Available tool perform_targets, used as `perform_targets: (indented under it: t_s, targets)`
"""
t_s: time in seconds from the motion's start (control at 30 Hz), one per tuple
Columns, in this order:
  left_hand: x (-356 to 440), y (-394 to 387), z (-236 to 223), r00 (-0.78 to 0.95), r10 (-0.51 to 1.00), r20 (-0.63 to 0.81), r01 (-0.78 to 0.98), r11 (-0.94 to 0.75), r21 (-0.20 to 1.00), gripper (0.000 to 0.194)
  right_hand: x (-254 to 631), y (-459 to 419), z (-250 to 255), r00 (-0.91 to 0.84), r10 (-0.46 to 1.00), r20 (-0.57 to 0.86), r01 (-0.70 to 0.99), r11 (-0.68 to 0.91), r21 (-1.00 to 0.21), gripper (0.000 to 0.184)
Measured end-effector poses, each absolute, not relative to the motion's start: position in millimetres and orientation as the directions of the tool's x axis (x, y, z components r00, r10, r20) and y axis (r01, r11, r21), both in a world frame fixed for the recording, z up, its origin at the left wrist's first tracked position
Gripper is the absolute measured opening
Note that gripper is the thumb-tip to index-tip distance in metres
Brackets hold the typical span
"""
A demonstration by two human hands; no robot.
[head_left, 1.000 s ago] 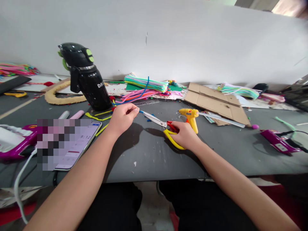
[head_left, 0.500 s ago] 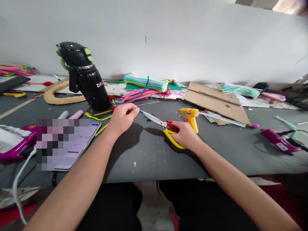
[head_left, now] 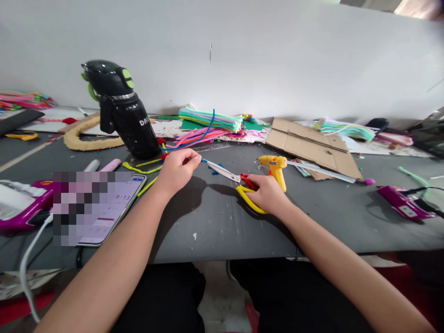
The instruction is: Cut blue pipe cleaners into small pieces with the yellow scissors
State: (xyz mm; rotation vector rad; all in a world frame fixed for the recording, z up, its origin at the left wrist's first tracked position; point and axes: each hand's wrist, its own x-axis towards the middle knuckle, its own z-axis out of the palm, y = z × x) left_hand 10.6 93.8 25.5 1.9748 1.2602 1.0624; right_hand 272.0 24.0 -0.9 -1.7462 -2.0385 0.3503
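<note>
My left hand point(head_left: 180, 170) is closed in a pinch on a blue pipe cleaner point(head_left: 204, 160), whose short end shows at the fingertips. The scissors point(head_left: 224, 172), with silver blades and red and yellow handles, are in my right hand point(head_left: 267, 193), its fingers wrapped in the handles. Their blade tips reach the blue end beside my left fingertips; whether they touch it I cannot tell. Several short blue pieces point(head_left: 218, 169) lie on the table just behind the blades. A yellow glue gun point(head_left: 275, 169) with a clear glue stick rests behind my right hand.
A black bottle point(head_left: 133, 125) stands behind my left hand. Left of my forearm lies a phone point(head_left: 111, 212) near a purple power strip point(head_left: 21, 222). Bundles of pipe cleaners point(head_left: 210, 121) and flat cardboard point(head_left: 312, 145) lie along the wall. Another purple socket point(head_left: 404, 203) sits at right.
Both hands stay in nearly the same place, with the scissors still at the blue end. The view shifts very slightly.
</note>
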Motion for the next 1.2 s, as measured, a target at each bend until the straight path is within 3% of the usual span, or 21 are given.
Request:
perform_targets:
  t_s: [1.2]
  targets:
    - [10.2,92.2,29.7,0.238,0.907,0.347,0.486,-0.421,0.766,0.028,270.5,21.2,-0.5,-0.135,0.973,0.186,0.869,0.207,-0.450,0.034]
